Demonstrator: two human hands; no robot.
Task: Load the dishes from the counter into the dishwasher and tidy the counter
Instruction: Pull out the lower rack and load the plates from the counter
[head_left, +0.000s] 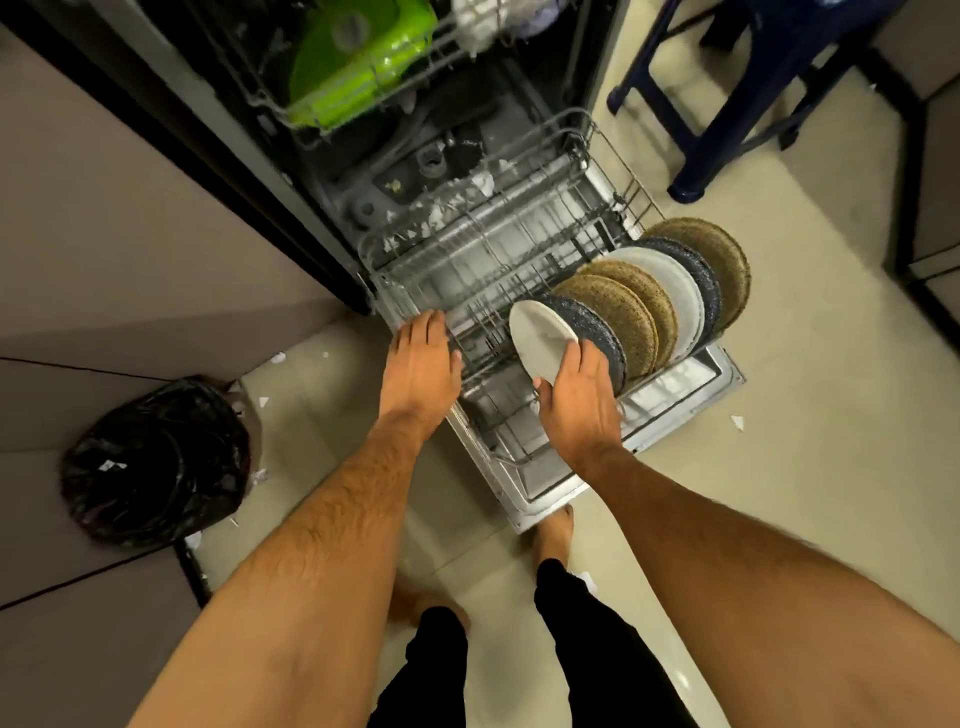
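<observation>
One plate: right hand (579, 400) pinches the white plate (540, 340) upright, at the row's seven-o'clock end.
Left hand (423, 358): flat, fingers relaxed, steadying the lower rack (467, 249).
Tip: seat it squarely between tines.

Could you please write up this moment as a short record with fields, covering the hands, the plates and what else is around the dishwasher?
right hand: grips the small white plate, setting it at the near end of the plate row
left hand: rests on the lower rack edge
plate row: brown, white and dark speckled plates standing on edge
upper rack: green dish
floor: black bin bag, blue stool, paper scraps
</observation>
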